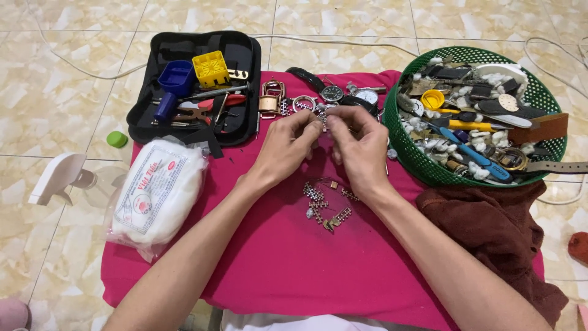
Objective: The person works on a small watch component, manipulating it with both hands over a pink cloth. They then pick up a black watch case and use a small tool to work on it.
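Note:
My left hand (pixel 286 147) and my right hand (pixel 361 147) meet over the pink cloth (pixel 294 257), fingertips pinched together on a small metal watch-band piece (pixel 322 117). Below my hands lie loose metal band links (pixel 323 203) on the cloth. Just beyond my fingers sit watch faces (pixel 349 95), a metal ring and a rose-gold watch case (pixel 272 98).
An open black tool case (pixel 196 83) with a blue holder, a yellow block and pliers lies at the back left. A bag of white cotton (pixel 158 193) rests on the left. A green basket (pixel 478 116) of watch parts stands on the right, above a brown towel (pixel 496 233). A clear spray bottle (pixel 73 178) lies on the tile floor.

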